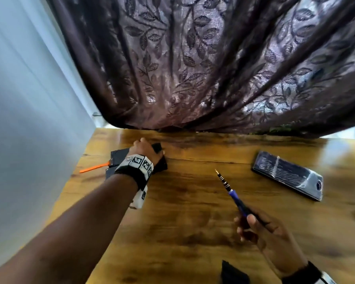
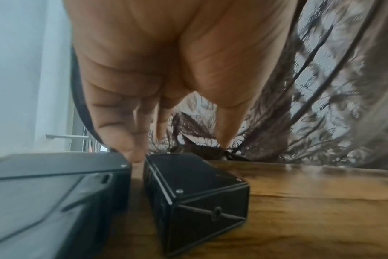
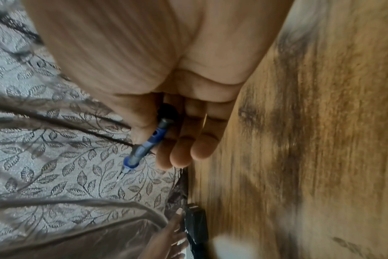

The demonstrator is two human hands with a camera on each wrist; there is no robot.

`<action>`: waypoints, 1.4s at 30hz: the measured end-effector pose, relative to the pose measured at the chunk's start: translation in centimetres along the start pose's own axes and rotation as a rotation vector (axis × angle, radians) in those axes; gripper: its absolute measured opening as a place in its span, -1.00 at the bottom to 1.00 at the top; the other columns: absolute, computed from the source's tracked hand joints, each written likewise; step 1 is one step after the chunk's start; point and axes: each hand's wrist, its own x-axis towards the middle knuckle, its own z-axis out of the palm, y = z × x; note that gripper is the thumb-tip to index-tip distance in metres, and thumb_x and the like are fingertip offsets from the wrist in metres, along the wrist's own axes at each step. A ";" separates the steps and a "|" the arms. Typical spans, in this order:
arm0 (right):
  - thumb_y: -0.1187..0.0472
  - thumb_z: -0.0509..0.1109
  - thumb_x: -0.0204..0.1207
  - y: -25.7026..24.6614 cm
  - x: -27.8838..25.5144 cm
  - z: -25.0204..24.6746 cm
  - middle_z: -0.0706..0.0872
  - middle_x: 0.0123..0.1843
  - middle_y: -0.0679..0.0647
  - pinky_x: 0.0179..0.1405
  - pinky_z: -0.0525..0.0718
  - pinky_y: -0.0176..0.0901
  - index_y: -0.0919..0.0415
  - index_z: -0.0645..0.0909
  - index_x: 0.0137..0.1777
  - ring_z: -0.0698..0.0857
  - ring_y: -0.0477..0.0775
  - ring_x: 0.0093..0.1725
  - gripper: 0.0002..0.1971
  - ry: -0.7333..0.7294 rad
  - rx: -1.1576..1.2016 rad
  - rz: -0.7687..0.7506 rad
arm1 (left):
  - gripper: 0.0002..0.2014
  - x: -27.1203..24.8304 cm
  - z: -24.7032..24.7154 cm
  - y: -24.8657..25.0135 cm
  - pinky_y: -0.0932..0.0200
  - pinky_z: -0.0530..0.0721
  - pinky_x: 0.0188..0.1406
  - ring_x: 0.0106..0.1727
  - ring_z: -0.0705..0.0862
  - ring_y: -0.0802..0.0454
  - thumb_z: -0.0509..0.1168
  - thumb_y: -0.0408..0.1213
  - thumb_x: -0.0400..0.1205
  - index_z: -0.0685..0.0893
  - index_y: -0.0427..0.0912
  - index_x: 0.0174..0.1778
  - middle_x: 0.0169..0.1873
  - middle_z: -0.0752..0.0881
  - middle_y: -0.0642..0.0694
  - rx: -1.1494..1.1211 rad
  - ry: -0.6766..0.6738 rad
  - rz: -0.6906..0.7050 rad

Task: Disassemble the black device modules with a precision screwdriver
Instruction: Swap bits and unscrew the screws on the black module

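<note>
The left hand (image 1: 145,149) hid most of one black module (image 1: 159,158); another black object (image 1: 233,273) was cut off by the bottom edge.

Open wood of the table (image 1: 182,212) between the black module (image 2: 195,189) and the clear bit case (image 1: 287,175). Narrow gap left of that module, bounded by a flat black box (image 2: 51,185), with a fingertip (image 2: 135,154) already in it. Curtain (image 1: 213,68) hanging just behind. Orange tool (image 1: 92,168) farther left, near the wall (image 1: 25,99). Another black piece (image 1: 233,273) at the near edge.
</note>
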 end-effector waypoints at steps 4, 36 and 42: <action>-0.35 0.76 0.04 0.0 -1.2 -0.5 0.78 -0.02 0.42 -0.29 0.74 -0.02 0.13 0.82 0.21 0.72 0.25 -0.18 -0.20 0.070 0.002 -0.066 | -0.14 3.1 1.8 1.1 -0.20 0.69 0.30 0.31 0.68 -0.34 0.48 0.33 0.38 0.53 -0.17 0.46 0.32 0.68 -0.25 0.077 -0.018 -0.094; -0.26 0.67 0.32 -2.3 -4.6 -17.2 0.80 0.12 0.40 0.06 0.77 0.17 0.14 0.77 0.32 0.76 0.34 0.05 -0.34 0.078 -0.108 -0.071 | -0.15 -21.6 9.8 12.4 -0.03 0.33 0.58 0.48 0.47 0.33 0.43 0.30 0.52 0.21 0.31 0.71 0.46 0.51 0.41 -0.290 -0.374 0.700; -0.08 0.51 0.58 -4.1 -2.8 -16.4 0.82 0.11 0.29 0.06 0.79 0.28 0.01 0.75 0.34 0.80 0.34 0.06 -0.62 -0.134 -0.293 -0.133 | -0.74 -23.6 6.4 14.3 0.20 0.75 -0.03 -0.06 0.82 0.10 0.47 0.02 0.61 0.78 0.08 0.19 -0.04 0.85 0.08 -0.854 -0.265 0.554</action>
